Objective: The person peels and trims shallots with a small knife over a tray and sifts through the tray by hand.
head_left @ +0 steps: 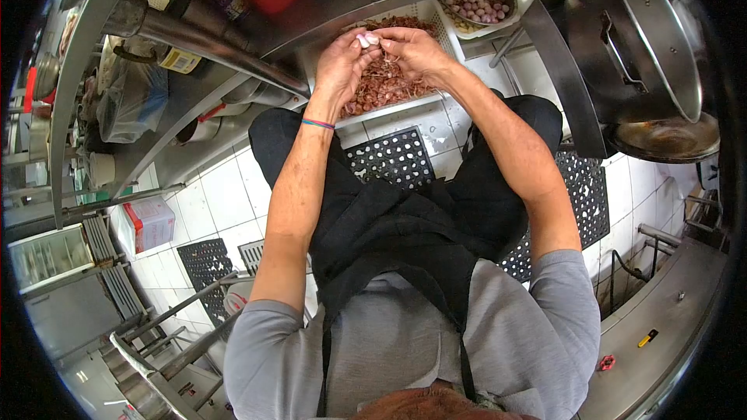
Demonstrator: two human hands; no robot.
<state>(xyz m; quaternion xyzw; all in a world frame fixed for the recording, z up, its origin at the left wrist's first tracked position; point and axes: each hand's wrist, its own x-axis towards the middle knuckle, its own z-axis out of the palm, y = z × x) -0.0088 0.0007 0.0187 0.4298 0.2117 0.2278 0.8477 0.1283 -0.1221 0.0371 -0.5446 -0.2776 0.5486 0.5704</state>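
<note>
A pale, pinkish-white shallot [367, 40], seemingly of two lobes, is pinched between the fingertips of both my hands. My left hand [339, 68] grips it from the left, fingers curled and thumb near it. From the right, my right hand [415, 52] has its thumb and fingertips closed on the same shallot. Beneath both hands lies a white plastic basket [412, 103] full of loose reddish-brown shallot skins [387, 87]. At the upper right of the basket, a bowl of purple-pink shallots [478, 6] rests in another white container [476, 33].
A steel worktable edge [389, 6] runs just beyond my hands. Large metal pots [654, 39] stand at right. Black perforated mats [391, 157] lie on the white tiled floor. A red-and-white tin [149, 224] is at left, below shelves holding a plastic bag [132, 105].
</note>
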